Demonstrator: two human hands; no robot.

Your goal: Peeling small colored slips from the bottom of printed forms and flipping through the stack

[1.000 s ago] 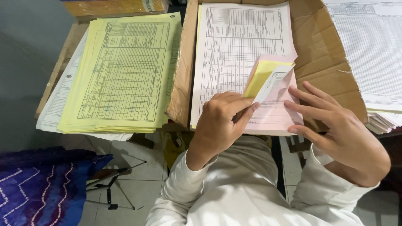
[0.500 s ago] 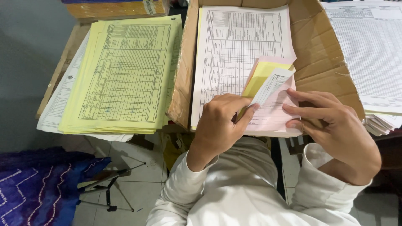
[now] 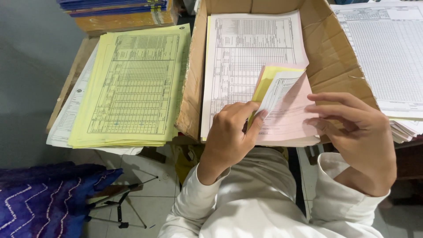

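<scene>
White floor tiles (image 3: 145,194) show below a wooden bench (image 3: 72,75); on it sits an open cardboard box (image 3: 339,57) holding a stack of white printed forms (image 3: 246,53); the left hand (image 3: 229,136) pinches up a white sheet (image 3: 277,90) at the stack's near edge, yellow sheet (image 3: 269,75) behind, pink sheet (image 3: 293,117) beneath; the right hand (image 3: 361,136), fingers loosely spread, rests on the pink sheet; a yellow pile (image 3: 132,83) lies left of the box.
</scene>
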